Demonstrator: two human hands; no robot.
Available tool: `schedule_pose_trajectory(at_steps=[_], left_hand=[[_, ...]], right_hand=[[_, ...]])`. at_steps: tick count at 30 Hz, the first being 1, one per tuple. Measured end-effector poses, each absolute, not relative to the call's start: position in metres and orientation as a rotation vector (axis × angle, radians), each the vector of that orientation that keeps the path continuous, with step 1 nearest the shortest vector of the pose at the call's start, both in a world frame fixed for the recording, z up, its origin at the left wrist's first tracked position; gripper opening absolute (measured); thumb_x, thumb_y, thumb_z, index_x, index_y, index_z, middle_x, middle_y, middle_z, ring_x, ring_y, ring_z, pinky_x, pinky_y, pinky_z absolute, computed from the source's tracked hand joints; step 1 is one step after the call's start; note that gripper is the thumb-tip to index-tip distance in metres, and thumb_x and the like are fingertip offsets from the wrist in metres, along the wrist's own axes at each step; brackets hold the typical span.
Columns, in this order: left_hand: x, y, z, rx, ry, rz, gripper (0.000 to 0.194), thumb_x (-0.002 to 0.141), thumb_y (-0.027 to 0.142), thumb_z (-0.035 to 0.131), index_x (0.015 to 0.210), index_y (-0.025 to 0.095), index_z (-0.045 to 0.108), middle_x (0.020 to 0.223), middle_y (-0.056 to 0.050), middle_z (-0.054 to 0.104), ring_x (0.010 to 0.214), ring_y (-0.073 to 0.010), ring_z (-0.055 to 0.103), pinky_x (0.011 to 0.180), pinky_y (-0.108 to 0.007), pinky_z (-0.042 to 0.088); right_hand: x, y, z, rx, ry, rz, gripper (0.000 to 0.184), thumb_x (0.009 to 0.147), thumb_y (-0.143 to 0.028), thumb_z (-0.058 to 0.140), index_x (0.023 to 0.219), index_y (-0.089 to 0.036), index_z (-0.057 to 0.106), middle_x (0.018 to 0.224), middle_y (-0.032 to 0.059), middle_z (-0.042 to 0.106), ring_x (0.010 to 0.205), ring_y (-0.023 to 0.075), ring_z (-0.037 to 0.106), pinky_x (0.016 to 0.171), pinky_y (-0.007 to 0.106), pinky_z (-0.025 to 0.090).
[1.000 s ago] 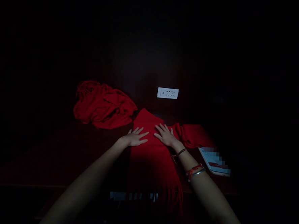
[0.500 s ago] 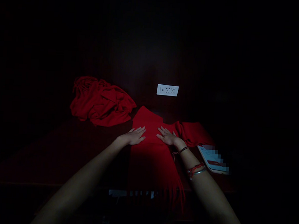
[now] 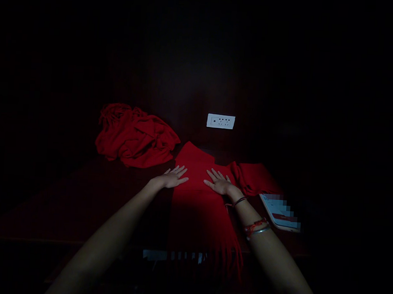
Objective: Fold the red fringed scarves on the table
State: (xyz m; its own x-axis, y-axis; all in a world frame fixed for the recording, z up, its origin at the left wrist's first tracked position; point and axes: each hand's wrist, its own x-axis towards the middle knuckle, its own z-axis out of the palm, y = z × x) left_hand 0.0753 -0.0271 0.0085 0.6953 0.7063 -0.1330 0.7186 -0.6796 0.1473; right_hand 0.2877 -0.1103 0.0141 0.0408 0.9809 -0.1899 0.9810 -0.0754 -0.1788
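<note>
A red fringed scarf [image 3: 196,209] lies on the dark table in front of me, its fringe hanging over the near edge. My left hand [image 3: 173,177] rests at the scarf's left edge, palm down with the fingers spread. On the scarf's right part lies my right hand [image 3: 218,182], also flat with fingers apart. Both touch the cloth without gripping it. Part of the red cloth continues to the right in a bunched, folded length [image 3: 256,176]; whether it is the same scarf I cannot tell.
A crumpled heap of red cloth [image 3: 139,139] with fringe sits at the back left. A phone [image 3: 281,212], partly blurred, lies right of my right wrist. The wall behind carries a white socket plate [image 3: 220,121]. The table's front edge [image 3: 60,242] runs below my forearms.
My left hand has slid slightly left, toward the scarf's edge. My right hand has barely moved, its fingers a little more spread. The whole view has shifted slightly.
</note>
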Motion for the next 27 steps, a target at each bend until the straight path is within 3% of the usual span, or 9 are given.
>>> schedule_pose_trajectory(at_steps=[5, 10, 15, 19, 23, 27], left_hand=[[0.069, -0.032, 0.015, 2.806, 1.227, -0.024, 0.060, 0.079, 0.055, 0.013, 0.129, 0.021, 0.015, 0.135, -0.003, 0.009, 0.122, -0.0206, 0.004, 0.096, -0.044, 0.007], [0.078, -0.049, 0.023, 3.085, 1.099, 0.399, 0.051, 0.083, 0.042, 0.018, 0.128, 0.018, 0.021, 0.135, -0.001, 0.009, 0.122, -0.0145, 0.002, 0.098, -0.033, -0.001], [0.087, -0.052, 0.014, 2.843, 1.016, -0.048, 0.058, 0.080, 0.053, 0.016, 0.129, 0.023, 0.012, 0.135, -0.002, 0.004, 0.122, -0.0196, 0.003, 0.096, -0.041, 0.011], [0.084, -0.048, 0.009, 2.750, 1.061, -0.105, 0.061, 0.078, 0.056, 0.017, 0.129, 0.023, 0.008, 0.135, -0.004, 0.000, 0.122, -0.0202, 0.000, 0.096, -0.042, 0.010], [0.081, -0.047, 0.009, 2.782, 1.052, -0.040, 0.061, 0.078, 0.056, 0.017, 0.129, 0.023, 0.011, 0.135, -0.004, 0.004, 0.122, -0.0191, 0.002, 0.096, -0.041, 0.009], [0.079, -0.047, 0.012, 2.900, 1.076, 0.186, 0.056, 0.080, 0.053, 0.015, 0.127, 0.023, 0.022, 0.135, -0.003, 0.012, 0.122, -0.0171, 0.006, 0.097, -0.039, 0.007]], right_hand=[[0.291, -0.115, 0.016, 2.309, 2.146, -0.338, 0.064, 0.075, -0.060, 0.012, 0.129, -0.027, 0.005, 0.136, 0.0015, 0.005, 0.122, 0.0227, 0.000, 0.095, 0.046, 0.005], [0.275, -0.120, 0.024, 2.205, 2.481, -0.031, 0.055, 0.079, -0.052, 0.012, 0.129, -0.029, 0.007, 0.136, -0.0017, 0.000, 0.121, 0.0209, -0.010, 0.095, 0.046, 0.003], [0.268, -0.114, 0.018, 2.139, 2.272, -0.353, 0.063, 0.075, -0.059, 0.011, 0.129, -0.027, 0.005, 0.136, -0.0021, 0.000, 0.122, 0.0221, -0.003, 0.095, 0.049, 0.003], [0.275, -0.113, 0.014, 2.203, 2.203, -0.394, 0.068, 0.075, -0.060, 0.010, 0.130, -0.022, 0.001, 0.136, -0.0010, -0.005, 0.122, 0.0204, -0.001, 0.096, 0.046, 0.004], [0.292, -0.115, 0.017, 2.328, 2.262, -0.369, 0.064, 0.079, -0.053, 0.007, 0.130, -0.015, 0.009, 0.136, 0.0035, 0.008, 0.122, 0.0173, 0.006, 0.097, 0.038, 0.008], [0.308, -0.112, 0.023, 2.548, 2.305, -0.107, 0.057, 0.083, -0.044, 0.011, 0.128, -0.009, 0.019, 0.133, 0.0074, 0.021, 0.121, 0.0173, 0.015, 0.096, 0.031, 0.014]])
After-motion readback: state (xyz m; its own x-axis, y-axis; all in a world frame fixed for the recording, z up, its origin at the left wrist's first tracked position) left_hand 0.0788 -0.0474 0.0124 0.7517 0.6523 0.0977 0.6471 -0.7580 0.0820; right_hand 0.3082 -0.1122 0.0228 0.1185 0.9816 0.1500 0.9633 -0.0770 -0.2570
